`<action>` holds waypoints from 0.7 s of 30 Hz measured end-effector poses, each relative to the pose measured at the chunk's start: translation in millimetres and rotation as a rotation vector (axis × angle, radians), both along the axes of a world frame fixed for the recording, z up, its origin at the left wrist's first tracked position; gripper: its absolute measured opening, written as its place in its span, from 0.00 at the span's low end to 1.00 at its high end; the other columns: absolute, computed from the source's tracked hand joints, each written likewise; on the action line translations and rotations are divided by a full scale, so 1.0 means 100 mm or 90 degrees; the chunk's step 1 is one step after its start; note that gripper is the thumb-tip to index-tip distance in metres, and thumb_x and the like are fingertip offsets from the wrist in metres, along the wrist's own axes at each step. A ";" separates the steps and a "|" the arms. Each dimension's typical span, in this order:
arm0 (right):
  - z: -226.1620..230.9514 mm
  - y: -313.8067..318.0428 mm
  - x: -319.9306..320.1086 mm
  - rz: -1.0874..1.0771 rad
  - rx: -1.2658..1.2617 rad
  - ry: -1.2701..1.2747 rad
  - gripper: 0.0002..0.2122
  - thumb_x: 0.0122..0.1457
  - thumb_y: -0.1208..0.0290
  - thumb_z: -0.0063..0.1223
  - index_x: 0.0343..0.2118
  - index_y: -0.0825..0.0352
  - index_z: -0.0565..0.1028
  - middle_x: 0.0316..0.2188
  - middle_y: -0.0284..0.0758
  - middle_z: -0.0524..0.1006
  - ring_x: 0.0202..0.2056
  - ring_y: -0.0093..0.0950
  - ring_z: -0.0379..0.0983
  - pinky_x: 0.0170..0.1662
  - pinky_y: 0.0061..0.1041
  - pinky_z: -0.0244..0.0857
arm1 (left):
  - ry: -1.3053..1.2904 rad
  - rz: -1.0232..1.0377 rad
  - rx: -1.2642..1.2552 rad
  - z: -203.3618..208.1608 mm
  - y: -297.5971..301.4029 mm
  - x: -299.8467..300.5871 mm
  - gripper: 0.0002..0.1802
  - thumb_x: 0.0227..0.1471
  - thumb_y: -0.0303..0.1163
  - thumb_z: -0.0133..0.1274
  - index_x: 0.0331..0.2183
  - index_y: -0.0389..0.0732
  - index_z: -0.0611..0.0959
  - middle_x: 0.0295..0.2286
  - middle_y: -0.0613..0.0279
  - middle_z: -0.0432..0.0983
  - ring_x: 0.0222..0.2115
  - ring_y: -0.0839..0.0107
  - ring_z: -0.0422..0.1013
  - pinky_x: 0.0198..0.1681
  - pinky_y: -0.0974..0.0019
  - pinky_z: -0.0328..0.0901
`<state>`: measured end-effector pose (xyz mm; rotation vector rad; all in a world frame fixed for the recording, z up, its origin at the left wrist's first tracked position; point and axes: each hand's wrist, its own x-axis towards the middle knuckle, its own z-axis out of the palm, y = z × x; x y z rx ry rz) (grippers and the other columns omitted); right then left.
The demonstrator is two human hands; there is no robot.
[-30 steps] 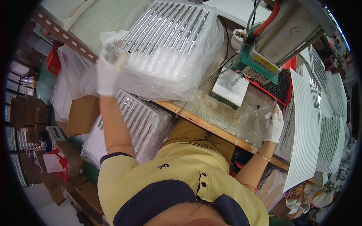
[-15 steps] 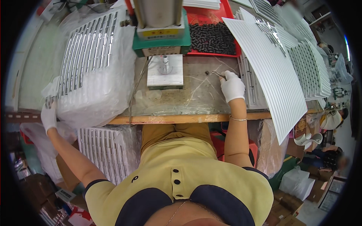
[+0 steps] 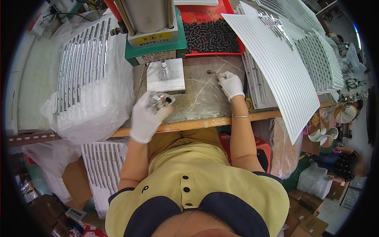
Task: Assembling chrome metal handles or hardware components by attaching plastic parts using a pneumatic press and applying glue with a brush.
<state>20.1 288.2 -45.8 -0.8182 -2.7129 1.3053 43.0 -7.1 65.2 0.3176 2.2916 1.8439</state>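
My left hand [image 3: 144,122], in a white glove, is closed around shiny metal tube pieces [image 3: 160,98], blurred by motion, in front of the press. My gloved right hand [image 3: 232,86] pinches a thin metal tool, seemingly tweezers [image 3: 215,74]. At the tool's tip is a small black piece [image 3: 209,72], just over the bench top. Between and beyond my hands sits a pale metal block [image 3: 171,83] with an upright shiny post [image 3: 164,70]. Above it is the press with its green head [image 3: 156,55].
A red tray [image 3: 201,15] of small black tubes [image 3: 213,36] stands behind. At left, a plastic-wrapped tray holds rows of metal tubes [image 3: 85,59]. Right are a white ridged sheet [image 3: 276,75] with loose rods [image 3: 276,27] and stacked trays [image 3: 319,59]. The bench has a wooden edge [image 3: 189,124].
My left hand has come from the wrapped tray at left to the front of the press, carrying metal pieces. My right hand has shifted slightly left with its tool. The whole view has shifted slightly.
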 end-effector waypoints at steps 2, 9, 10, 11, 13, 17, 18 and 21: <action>0.07 -0.08 0.00 0.011 0.040 0.011 0.10 0.52 0.67 0.52 0.33 0.67 0.78 0.26 0.43 0.77 0.29 0.35 0.74 0.34 0.29 0.66 | -0.066 0.049 0.130 -0.35 0.16 -0.08 0.12 0.40 0.24 0.59 0.32 0.34 0.77 0.26 0.69 0.74 0.27 0.82 0.67 0.30 0.77 0.63; 1.17 -0.47 0.45 0.298 0.041 0.235 0.04 0.51 0.78 0.52 0.30 0.68 0.76 0.23 0.36 0.76 0.24 0.26 0.72 0.29 0.21 0.64 | 0.042 0.037 0.016 -0.48 0.28 -0.18 0.12 0.41 0.26 0.61 0.32 0.36 0.77 0.24 0.65 0.75 0.25 0.81 0.67 0.30 0.74 0.63; 1.21 -0.51 0.45 0.294 0.043 0.235 0.04 0.51 0.78 0.52 0.30 0.68 0.76 0.23 0.36 0.76 0.24 0.26 0.72 0.29 0.21 0.64 | 0.042 0.032 0.017 -0.48 0.29 -0.18 0.12 0.41 0.26 0.61 0.32 0.36 0.77 0.24 0.65 0.75 0.25 0.81 0.67 0.30 0.74 0.63; 1.24 -0.56 0.45 0.333 0.090 0.297 0.04 0.49 0.78 0.54 0.30 0.67 0.76 0.24 0.37 0.76 0.25 0.28 0.72 0.29 0.24 0.64 | 0.063 0.030 0.032 -0.50 0.30 -0.17 0.12 0.41 0.27 0.61 0.32 0.36 0.77 0.25 0.65 0.75 0.25 0.81 0.68 0.30 0.74 0.64; 1.30 -0.61 0.46 0.367 0.142 0.358 0.04 0.48 0.77 0.56 0.29 0.66 0.76 0.25 0.37 0.76 0.26 0.31 0.72 0.30 0.26 0.65 | 0.085 0.021 0.050 -0.45 0.33 -0.15 0.12 0.42 0.28 0.61 0.31 0.36 0.77 0.25 0.65 0.76 0.25 0.80 0.68 0.30 0.73 0.64; 1.53 -0.73 0.48 0.427 0.377 0.216 0.04 0.49 0.71 0.54 0.28 0.64 0.75 0.26 0.37 0.75 0.29 0.37 0.72 0.32 0.31 0.66 | 0.134 0.006 -0.033 -0.38 0.37 -0.13 0.12 0.41 0.28 0.61 0.31 0.37 0.78 0.24 0.61 0.75 0.24 0.75 0.69 0.29 0.71 0.64; 1.60 -0.78 0.47 0.440 0.438 0.143 0.05 0.50 0.69 0.53 0.28 0.63 0.75 0.26 0.36 0.75 0.29 0.37 0.72 0.32 0.33 0.67 | 0.166 0.004 -0.051 -0.42 0.38 -0.14 0.12 0.41 0.28 0.61 0.30 0.37 0.78 0.23 0.60 0.75 0.23 0.73 0.69 0.29 0.71 0.64; 1.88 -0.77 0.40 0.476 0.479 0.082 0.06 0.52 0.68 0.51 0.29 0.63 0.75 0.26 0.40 0.76 0.30 0.40 0.75 0.32 0.37 0.68 | 0.214 0.016 -0.032 -0.46 0.39 -0.14 0.12 0.40 0.28 0.61 0.30 0.38 0.78 0.23 0.57 0.74 0.23 0.70 0.69 0.29 0.70 0.64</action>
